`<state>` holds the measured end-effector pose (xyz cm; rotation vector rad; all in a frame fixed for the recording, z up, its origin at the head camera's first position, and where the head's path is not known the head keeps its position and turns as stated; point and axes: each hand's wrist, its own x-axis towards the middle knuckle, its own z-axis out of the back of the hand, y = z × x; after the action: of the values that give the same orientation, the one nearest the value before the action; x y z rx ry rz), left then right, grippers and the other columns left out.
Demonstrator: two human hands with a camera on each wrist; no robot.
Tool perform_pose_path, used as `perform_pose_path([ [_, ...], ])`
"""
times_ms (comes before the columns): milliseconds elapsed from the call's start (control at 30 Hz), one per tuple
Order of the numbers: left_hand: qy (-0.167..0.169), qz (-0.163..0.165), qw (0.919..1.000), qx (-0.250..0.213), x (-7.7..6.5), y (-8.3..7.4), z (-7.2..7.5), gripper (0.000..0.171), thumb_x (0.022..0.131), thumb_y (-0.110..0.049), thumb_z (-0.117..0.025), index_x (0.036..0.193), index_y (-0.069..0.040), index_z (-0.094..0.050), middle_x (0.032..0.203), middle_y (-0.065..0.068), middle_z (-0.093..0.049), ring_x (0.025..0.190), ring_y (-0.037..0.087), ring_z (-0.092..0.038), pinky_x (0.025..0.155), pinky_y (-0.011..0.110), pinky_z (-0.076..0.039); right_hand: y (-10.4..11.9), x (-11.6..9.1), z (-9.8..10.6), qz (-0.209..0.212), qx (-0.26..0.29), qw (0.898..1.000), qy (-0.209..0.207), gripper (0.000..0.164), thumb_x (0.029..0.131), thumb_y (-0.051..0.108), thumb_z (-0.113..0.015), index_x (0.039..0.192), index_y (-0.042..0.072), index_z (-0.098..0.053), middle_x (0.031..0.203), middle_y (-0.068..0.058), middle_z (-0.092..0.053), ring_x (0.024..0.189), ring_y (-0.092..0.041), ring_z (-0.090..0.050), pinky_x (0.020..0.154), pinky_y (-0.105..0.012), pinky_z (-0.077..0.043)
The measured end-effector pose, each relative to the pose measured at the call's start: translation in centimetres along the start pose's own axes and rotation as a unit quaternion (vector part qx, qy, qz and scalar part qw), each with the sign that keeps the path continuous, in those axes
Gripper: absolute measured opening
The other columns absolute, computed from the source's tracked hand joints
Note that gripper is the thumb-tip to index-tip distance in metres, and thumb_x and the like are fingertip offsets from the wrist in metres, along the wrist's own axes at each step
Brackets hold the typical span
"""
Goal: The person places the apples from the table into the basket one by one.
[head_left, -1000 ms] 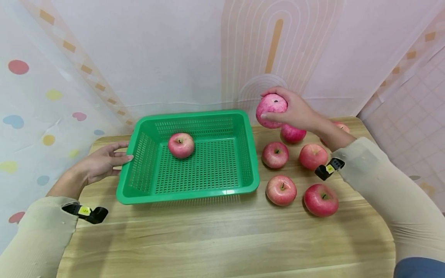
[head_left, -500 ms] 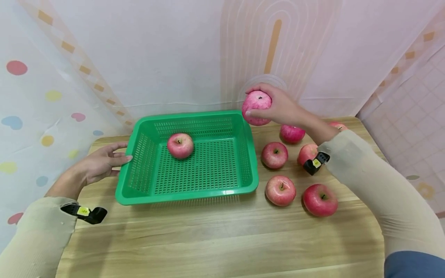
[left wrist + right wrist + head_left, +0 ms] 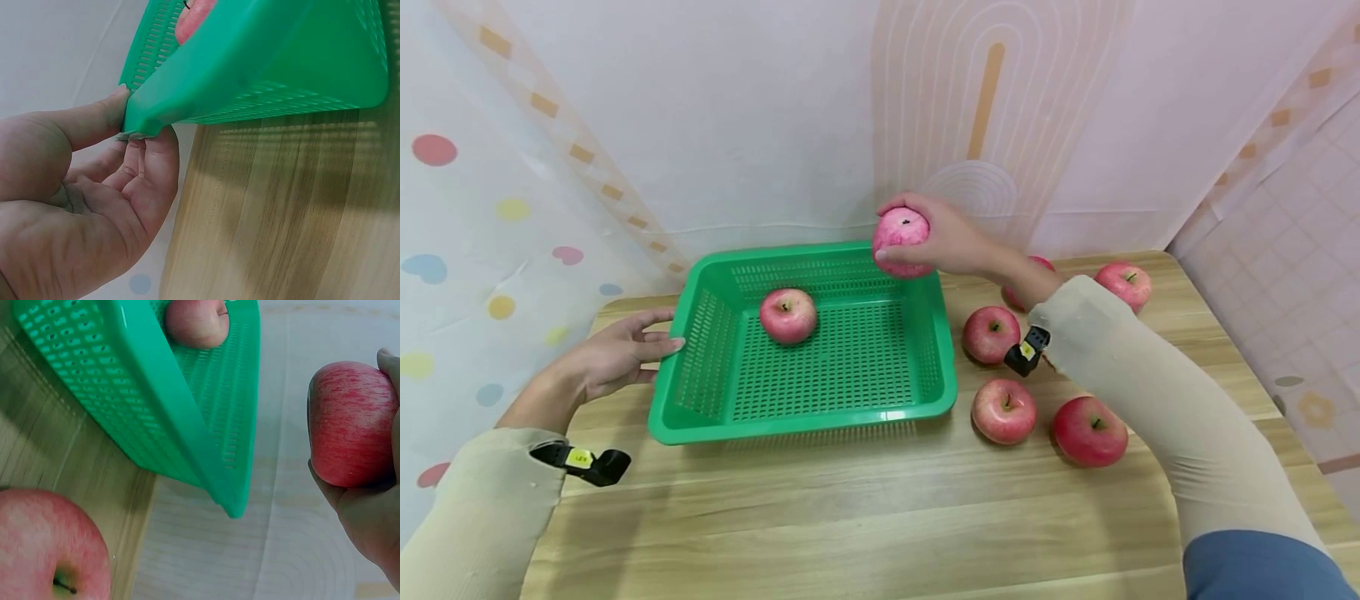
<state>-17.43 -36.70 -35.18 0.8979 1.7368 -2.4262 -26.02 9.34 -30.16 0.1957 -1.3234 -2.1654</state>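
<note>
My right hand [image 3: 943, 237] grips a pink-red apple [image 3: 901, 237], held up over the back right corner of a green plastic basket [image 3: 805, 427]. In the right wrist view the fingers wrap around that held apple [image 3: 353, 425], beside the basket's rim. My left hand [image 3: 625, 350] pinches the basket's left rim; in the left wrist view the thumb lies on top of the rim and the fingers [image 3: 159, 159] curl beneath it. One red apple [image 3: 787, 317] sits inside the basket, left of its middle.
Several apples stand on the wooden table [image 3: 850, 517] right of the basket, among them a near apple [image 3: 1090, 431], a paler apple [image 3: 1003, 412] and a far apple [image 3: 1123, 286]. My right forearm partly covers another apple [image 3: 1030, 279]. A patterned wall [image 3: 760, 125] rises behind the table.
My right hand has carried its apple leftward, from above the loose apples to over the basket's back right corner. The left hand and the basket have stayed in place.
</note>
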Motion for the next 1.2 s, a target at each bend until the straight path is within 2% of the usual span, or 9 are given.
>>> perform_pose_path([
  [333, 0.0, 0.006, 1.0, 0.0, 0.1, -0.1, -0.1, 0.064, 0.109, -0.012, -0.05, 0.158, -0.003, -0.009, 0.109, -0.003, -0.067, 0.093, 0.015, -0.07, 0.08, 0.036, -0.061, 0.2, 1.5, -2.5, -0.019, -0.022, 0.999, 0.046, 0.053, 0.088, 0.027, -0.082, 0.133, 0.012, -0.058, 0.116, -0.007, -0.065, 0.101, -0.019, -0.064, 0.085, -0.033, -0.057],
  [600, 0.0, 0.007, 1.0, -0.006, -0.1, -0.2, 0.0, 0.061, 0.109, -0.012, -0.051, 0.156, -0.006, -0.014, 0.109, -0.002, -0.067, 0.093, 0.015, -0.07, 0.08, 0.036, -0.061, 0.5, 2.5, -3.7, -0.011, -0.019, 0.999, 0.035, 0.052, 0.088, 0.029, -0.082, 0.131, 0.012, -0.059, 0.115, -0.006, -0.065, 0.1, -0.018, -0.065, 0.084, -0.032, -0.058],
  [767, 0.001, 0.007, 0.9999, -0.01, -0.1, -0.2, 0.1, 0.059, 0.109, -0.011, -0.051, 0.156, -0.006, -0.015, 0.109, -0.001, -0.067, 0.093, 0.016, -0.07, 0.079, 0.037, -0.061, 0.4, 3.1, -3.9, -0.02, -0.016, 0.999, 0.032, 0.054, 0.089, 0.03, -0.081, 0.133, 0.011, -0.057, 0.118, -0.007, -0.064, 0.103, -0.019, -0.064, 0.085, -0.032, -0.058],
  [1200, 0.005, 0.006, 1.0, -0.005, -0.1, 0.0, 0.1, 0.07, 0.109, -0.012, -0.051, 0.159, -0.001, -0.003, 0.11, -0.003, -0.067, 0.094, 0.015, -0.07, 0.08, 0.037, -0.061, -0.5, 4.5, -5.7, -0.015, 0.004, 1.0, 0.019, 0.057, 0.089, 0.027, -0.081, 0.135, 0.004, -0.057, 0.119, -0.009, -0.064, 0.107, -0.021, -0.062, 0.087, -0.032, -0.057],
])
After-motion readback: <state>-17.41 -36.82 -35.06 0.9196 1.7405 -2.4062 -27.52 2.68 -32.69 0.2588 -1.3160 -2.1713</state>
